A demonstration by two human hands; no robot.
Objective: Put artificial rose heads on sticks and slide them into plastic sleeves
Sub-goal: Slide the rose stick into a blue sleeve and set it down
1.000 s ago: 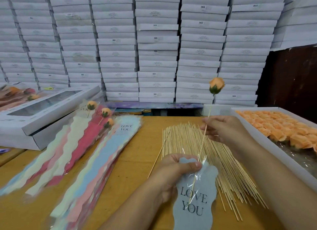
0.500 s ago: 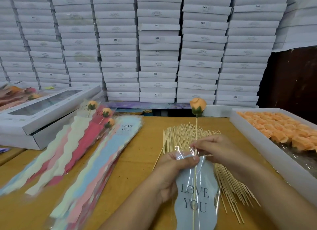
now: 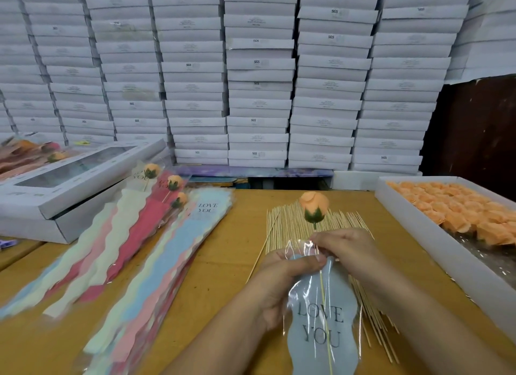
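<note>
Stacks of flat white boxes [image 3: 259, 75] fill the whole back wall behind a yellow-brown tabletop [image 3: 223, 251]. At the far left a windowed white box [image 3: 69, 184] sits on the tabletop's edge, and just right of it lie fanned piles of wavy pastel sleeves [image 3: 134, 263], three finished roses [image 3: 173, 183] resting at their upper ends. A strip of bare wood runs between those piles and the spread of bamboo sticks [image 3: 290, 224] at centre.

The left hand [image 3: 282, 279] comes up from the lower edge, thumb and fingers pinching the mouth of a blue "LOVE YOU" plastic sleeve [image 3: 324, 327]. The right hand [image 3: 346, 249], just beside it, pinches the stick [image 3: 325, 318] below the orange rose head [image 3: 314, 207]; the stick runs down inside the sleeve, the bloom upright above both hands.

Along the right edge a long white tray [image 3: 435, 251] holds rows of orange rose heads [image 3: 460, 210].
</note>
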